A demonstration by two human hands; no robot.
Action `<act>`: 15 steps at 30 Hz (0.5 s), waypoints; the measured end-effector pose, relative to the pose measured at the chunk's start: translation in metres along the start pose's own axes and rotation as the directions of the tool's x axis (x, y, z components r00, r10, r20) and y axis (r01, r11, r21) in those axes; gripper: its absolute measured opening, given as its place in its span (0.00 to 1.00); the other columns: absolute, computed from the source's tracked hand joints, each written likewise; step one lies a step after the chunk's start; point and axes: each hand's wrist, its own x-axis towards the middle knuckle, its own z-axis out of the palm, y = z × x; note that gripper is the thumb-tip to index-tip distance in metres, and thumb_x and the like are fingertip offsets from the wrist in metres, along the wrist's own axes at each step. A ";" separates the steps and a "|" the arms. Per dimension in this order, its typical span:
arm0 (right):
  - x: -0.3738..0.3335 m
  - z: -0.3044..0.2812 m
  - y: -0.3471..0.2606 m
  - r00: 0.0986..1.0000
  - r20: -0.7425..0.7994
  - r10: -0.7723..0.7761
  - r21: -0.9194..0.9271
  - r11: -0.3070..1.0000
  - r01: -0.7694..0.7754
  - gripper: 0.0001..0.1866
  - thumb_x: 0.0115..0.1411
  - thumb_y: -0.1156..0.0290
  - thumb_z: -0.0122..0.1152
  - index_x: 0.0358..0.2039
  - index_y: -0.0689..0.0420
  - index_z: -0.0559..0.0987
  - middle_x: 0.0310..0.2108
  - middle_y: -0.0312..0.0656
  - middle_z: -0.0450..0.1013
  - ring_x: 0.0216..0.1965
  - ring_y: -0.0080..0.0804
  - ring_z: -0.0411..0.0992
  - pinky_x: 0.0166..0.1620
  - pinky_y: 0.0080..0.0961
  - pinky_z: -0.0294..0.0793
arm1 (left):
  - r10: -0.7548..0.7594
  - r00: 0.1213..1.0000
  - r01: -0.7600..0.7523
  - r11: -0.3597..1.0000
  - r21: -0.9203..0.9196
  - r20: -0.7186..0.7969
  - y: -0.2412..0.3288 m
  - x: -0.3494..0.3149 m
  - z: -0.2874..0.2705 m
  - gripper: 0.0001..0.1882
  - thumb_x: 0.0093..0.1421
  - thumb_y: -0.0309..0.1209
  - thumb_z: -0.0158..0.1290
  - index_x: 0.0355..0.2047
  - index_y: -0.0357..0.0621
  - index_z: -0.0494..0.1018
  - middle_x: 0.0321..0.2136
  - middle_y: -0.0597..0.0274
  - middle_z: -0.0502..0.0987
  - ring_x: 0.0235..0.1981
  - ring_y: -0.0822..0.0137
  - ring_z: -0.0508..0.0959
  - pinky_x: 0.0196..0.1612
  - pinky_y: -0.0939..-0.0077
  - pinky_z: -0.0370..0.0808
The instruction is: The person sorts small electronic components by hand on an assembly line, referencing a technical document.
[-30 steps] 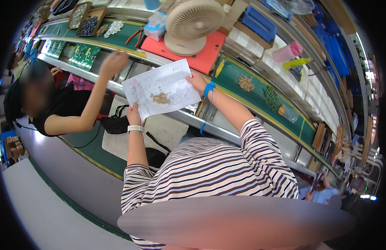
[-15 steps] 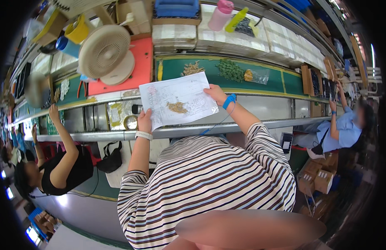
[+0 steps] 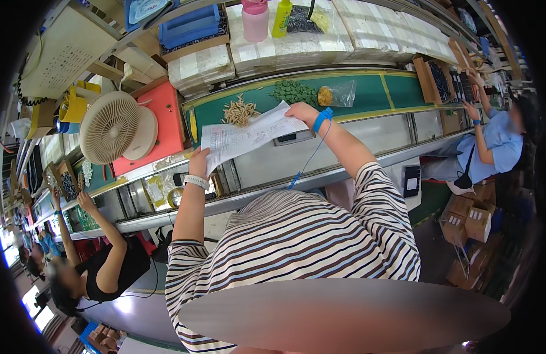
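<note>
A: While the left hand and the right hand are both closed on paper, what is the reading at the fingers?

B: Left fingers grip the near left edge of a white printed sheet; right fingers grip its far right corner. Sheet slung between them, bowed. Far edge meets the tan pegs in view; touching or just above, cannot tell. Any pegs lying on it: cannot tell.

A: Risks?

B: My judgement: uneven lifting could buckle the slack paper. Its far edge, swung sideways, could scatter pegs into the green parts just beyond the right fingers. The blue wrist cord, near side of the right fingers, could snag if pulled. The fan, left of the left fingers, could flutter the sheet if running; cannot tell.

A: Surface and room?

B: Metal rail on the near side of the fingers. Green work surface beyond them, clear bag right of the green parts. Red board under the fan. Farther out, white wrapped blocks, pink bottle standing there. Well apart: co-worker in black to the left, co-worker in blue to the right.
</note>
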 end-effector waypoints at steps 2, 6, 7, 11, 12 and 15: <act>-0.007 0.000 -0.006 0.851 0.089 0.518 0.711 0.565 -0.419 0.10 0.43 0.78 0.52 0.28 0.66 0.73 0.27 0.44 0.72 0.27 0.32 0.71 0.28 0.25 0.69 | -0.055 0.998 0.056 0.998 -0.007 0.040 -0.001 -0.007 -0.004 0.17 0.50 0.23 0.43 0.42 0.33 0.64 0.33 0.56 0.72 0.31 0.66 0.74 0.32 0.77 0.71; -0.029 -0.002 -0.022 0.854 0.099 0.510 0.739 0.537 -0.407 0.10 0.43 0.76 0.52 0.29 0.65 0.74 0.26 0.42 0.71 0.25 0.29 0.71 0.28 0.24 0.69 | 0.007 0.985 -0.001 1.000 -0.031 0.174 -0.007 -0.031 -0.005 0.17 0.50 0.22 0.43 0.43 0.35 0.64 0.34 0.56 0.72 0.31 0.66 0.74 0.34 0.76 0.70; -0.036 -0.003 -0.024 0.867 0.066 0.494 0.671 0.621 -0.405 0.11 0.43 0.76 0.52 0.30 0.65 0.74 0.26 0.41 0.71 0.26 0.28 0.70 0.28 0.24 0.69 | 0.018 0.992 -0.016 1.000 -0.016 0.123 -0.010 -0.037 -0.001 0.17 0.50 0.22 0.43 0.43 0.35 0.64 0.34 0.56 0.72 0.31 0.66 0.74 0.34 0.76 0.70; -0.052 0.004 -0.036 0.931 0.067 0.360 0.745 0.602 -0.287 0.13 0.47 0.77 0.48 0.35 0.63 0.71 0.30 0.39 0.71 0.28 0.25 0.70 0.33 0.22 0.69 | 0.064 0.968 -0.058 0.998 -0.029 0.242 -0.015 -0.058 -0.007 0.17 0.50 0.21 0.42 0.43 0.36 0.64 0.35 0.58 0.72 0.34 0.68 0.73 0.37 0.76 0.69; -0.055 0.005 -0.039 0.929 0.056 0.367 0.741 0.608 -0.285 0.14 0.48 0.76 0.48 0.37 0.63 0.70 0.31 0.40 0.71 0.29 0.25 0.70 0.34 0.23 0.70 | 0.116 0.970 -0.122 0.992 0.018 0.212 -0.016 -0.062 -0.007 0.17 0.51 0.21 0.42 0.43 0.36 0.64 0.34 0.59 0.72 0.34 0.69 0.72 0.37 0.76 0.69; -0.058 0.011 -0.047 0.921 0.059 0.384 0.740 0.602 -0.299 0.15 0.49 0.76 0.49 0.40 0.64 0.68 0.35 0.41 0.70 0.33 0.28 0.69 0.37 0.24 0.69 | 0.307 0.920 -0.349 0.924 0.153 0.246 -0.016 -0.073 -0.010 0.15 0.53 0.22 0.42 0.42 0.36 0.65 0.34 0.61 0.72 0.33 0.73 0.71 0.37 0.78 0.67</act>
